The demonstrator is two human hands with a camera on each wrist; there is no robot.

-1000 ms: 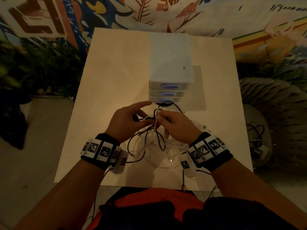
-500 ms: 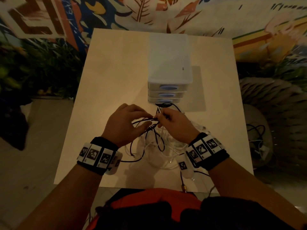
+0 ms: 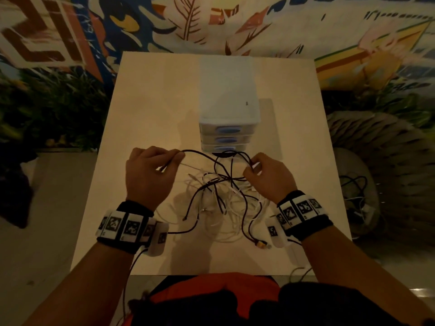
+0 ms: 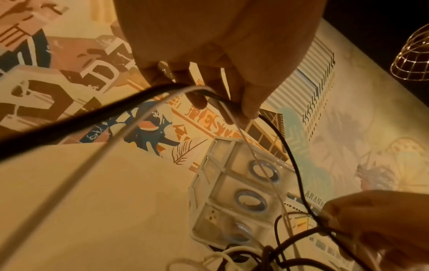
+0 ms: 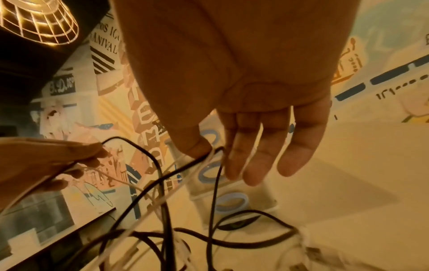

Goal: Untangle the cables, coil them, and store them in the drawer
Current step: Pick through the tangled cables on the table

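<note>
A tangle of black and white cables (image 3: 221, 196) lies on the white table (image 3: 146, 109), just in front of a small three-drawer plastic unit (image 3: 228, 132) whose drawers are closed. My left hand (image 3: 153, 170) is raised left of the tangle and pinches a black cable (image 4: 216, 97) and a white cable (image 4: 230, 113) together. My right hand (image 3: 266, 175) is raised to the right and pinches a black and a white strand (image 5: 209, 155) between thumb and forefinger, its other fingers straight. A black strand (image 3: 200, 152) spans between both hands.
A cable end with an orange connector (image 3: 261, 244) lies near the table's front edge by my right wrist. A wicker basket (image 3: 386, 180) holding more cables stands on the floor to the right. A painted wall rises behind the table; plants stand at the left.
My hands were close together over the tangle; they have moved apart, left hand going left and right hand going right, drawing the black strand out between them and spreading the cables.
</note>
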